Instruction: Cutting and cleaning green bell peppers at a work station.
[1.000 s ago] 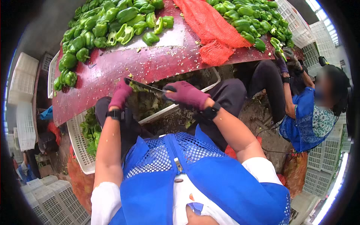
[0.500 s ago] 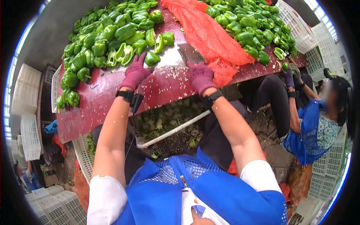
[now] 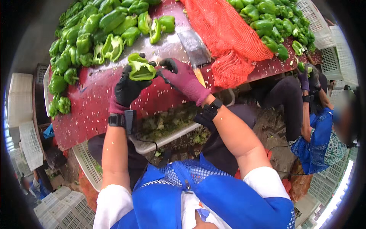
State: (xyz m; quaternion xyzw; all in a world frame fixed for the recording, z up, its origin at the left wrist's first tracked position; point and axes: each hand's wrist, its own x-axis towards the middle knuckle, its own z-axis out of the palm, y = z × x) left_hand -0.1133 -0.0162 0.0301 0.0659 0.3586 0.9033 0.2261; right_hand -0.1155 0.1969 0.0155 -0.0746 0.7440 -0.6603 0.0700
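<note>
My left hand [image 3: 127, 88], in a black and maroon glove, holds a cut green pepper half [image 3: 140, 68] above the red table [image 3: 91, 110]. My right hand [image 3: 183, 78], in a maroon glove, pinches at the pepper's right edge with its fingertips. A cleaver [image 3: 194, 47] with a broad grey blade lies on the table just beyond my right hand. Whether the right hand also holds a small tool is unclear.
Heaps of green peppers [image 3: 91, 30] cover the table's far left and far right [image 3: 274, 26]. An orange net bag [image 3: 228, 38] lies between them. A white crate of pepper scraps [image 3: 167, 126] sits below the table edge. A person in blue [image 3: 316, 133] works at the right. White crates [image 3: 30, 145] stand around.
Both hands rose from the crate to the table, then the left hand picked up a pepper half and the right hand closed in on it.
</note>
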